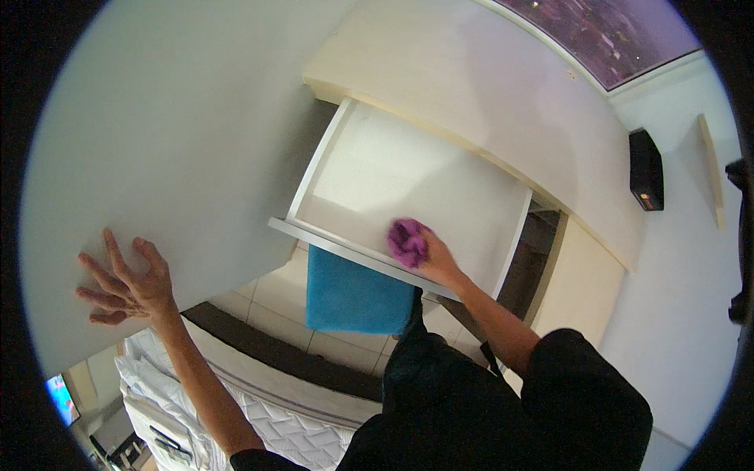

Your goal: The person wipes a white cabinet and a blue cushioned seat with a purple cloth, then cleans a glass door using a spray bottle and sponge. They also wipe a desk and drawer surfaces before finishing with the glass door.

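A white drawer (412, 159) is pulled out from under a cream desktop (447, 76). Inside it, close to the front panel (353, 253), my right hand (439, 259) grips a crumpled purple cloth (407, 241). Whether the cloth touches the drawer floor is hard to tell. My left hand (126, 285) is spread with its fingers apart and palm against the pale wall or panel (194, 147) on the left. That hand holds nothing.
Below the drawer are a blue padded seat (359, 291) and a tiled floor (283, 312). A quilted mattress (294, 424) lies behind me. On the right, a black box (646, 171) stands by the wall, near a window (612, 41). A lit screen (62, 399) is at the lower left.
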`<action>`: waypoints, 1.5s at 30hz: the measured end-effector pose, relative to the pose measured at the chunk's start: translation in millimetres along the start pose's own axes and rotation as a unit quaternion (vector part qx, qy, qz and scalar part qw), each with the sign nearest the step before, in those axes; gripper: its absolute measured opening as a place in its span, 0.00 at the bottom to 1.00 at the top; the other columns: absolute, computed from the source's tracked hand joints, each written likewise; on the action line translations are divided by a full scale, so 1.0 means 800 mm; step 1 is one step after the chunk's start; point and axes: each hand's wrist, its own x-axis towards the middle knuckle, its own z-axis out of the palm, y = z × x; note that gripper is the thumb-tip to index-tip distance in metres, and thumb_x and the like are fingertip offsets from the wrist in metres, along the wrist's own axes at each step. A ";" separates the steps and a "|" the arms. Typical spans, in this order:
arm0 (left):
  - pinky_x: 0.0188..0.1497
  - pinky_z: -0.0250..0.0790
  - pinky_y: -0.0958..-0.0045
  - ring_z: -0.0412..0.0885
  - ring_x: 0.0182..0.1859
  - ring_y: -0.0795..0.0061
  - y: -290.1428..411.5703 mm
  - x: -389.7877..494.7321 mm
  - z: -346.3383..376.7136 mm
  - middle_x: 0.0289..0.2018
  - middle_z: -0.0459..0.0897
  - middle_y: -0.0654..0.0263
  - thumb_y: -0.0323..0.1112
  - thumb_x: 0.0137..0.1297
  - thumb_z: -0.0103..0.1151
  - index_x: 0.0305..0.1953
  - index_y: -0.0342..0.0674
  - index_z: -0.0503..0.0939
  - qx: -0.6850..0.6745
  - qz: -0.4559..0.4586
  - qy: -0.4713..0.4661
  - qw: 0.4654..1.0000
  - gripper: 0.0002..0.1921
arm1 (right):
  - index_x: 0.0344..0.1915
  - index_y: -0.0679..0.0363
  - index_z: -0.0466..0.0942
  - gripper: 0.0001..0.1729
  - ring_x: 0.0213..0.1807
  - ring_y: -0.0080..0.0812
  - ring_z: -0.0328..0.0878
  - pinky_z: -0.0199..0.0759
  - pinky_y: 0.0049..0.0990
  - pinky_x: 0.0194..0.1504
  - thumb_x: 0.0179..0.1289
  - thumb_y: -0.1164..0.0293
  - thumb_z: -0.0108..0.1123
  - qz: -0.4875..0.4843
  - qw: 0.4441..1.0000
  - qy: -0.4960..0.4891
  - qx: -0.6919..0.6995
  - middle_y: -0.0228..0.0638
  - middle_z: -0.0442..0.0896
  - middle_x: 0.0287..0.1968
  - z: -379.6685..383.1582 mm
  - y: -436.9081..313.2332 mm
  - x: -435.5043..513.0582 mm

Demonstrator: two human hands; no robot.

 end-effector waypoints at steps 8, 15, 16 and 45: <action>0.80 0.16 0.44 0.46 0.82 0.48 -0.006 -0.002 0.009 0.76 0.66 0.63 0.58 0.62 0.66 0.65 0.68 0.80 -0.046 0.027 0.038 0.998 0.29 | 0.57 0.59 0.78 0.26 0.58 0.40 0.81 0.72 0.36 0.64 0.56 0.76 0.70 -0.154 0.973 -0.171 0.022 0.45 0.86 0.53 0.093 -0.126 0.237; 0.80 0.25 0.42 0.47 0.82 0.47 0.004 0.008 -0.001 0.77 0.66 0.65 0.56 0.66 0.63 0.66 0.67 0.79 -0.028 0.030 0.046 0.998 0.27 | 0.66 0.57 0.76 0.27 0.64 0.41 0.79 0.70 0.39 0.66 0.68 0.64 0.61 -0.122 0.950 -0.287 0.028 0.47 0.83 0.63 -0.028 -0.009 0.062; 0.80 0.27 0.42 0.48 0.82 0.48 0.005 0.012 -0.004 0.78 0.64 0.65 0.56 0.66 0.63 0.67 0.67 0.79 -0.031 0.043 0.066 0.996 0.27 | 0.61 0.60 0.79 0.26 0.58 0.41 0.83 0.73 0.42 0.61 0.70 0.58 0.59 -0.017 0.953 -0.303 0.007 0.49 0.86 0.58 -0.066 0.012 0.028; 0.74 0.58 0.47 0.64 0.74 0.51 0.432 -0.332 -0.416 0.80 0.48 0.54 0.47 0.79 0.52 0.82 0.45 0.38 -0.593 -0.584 -0.539 0.131 0.43 | 0.52 0.55 0.80 0.20 0.63 0.62 0.70 0.64 0.54 0.67 0.59 0.69 0.68 -0.332 0.939 -0.092 -0.009 0.48 0.81 0.60 0.141 -0.154 0.157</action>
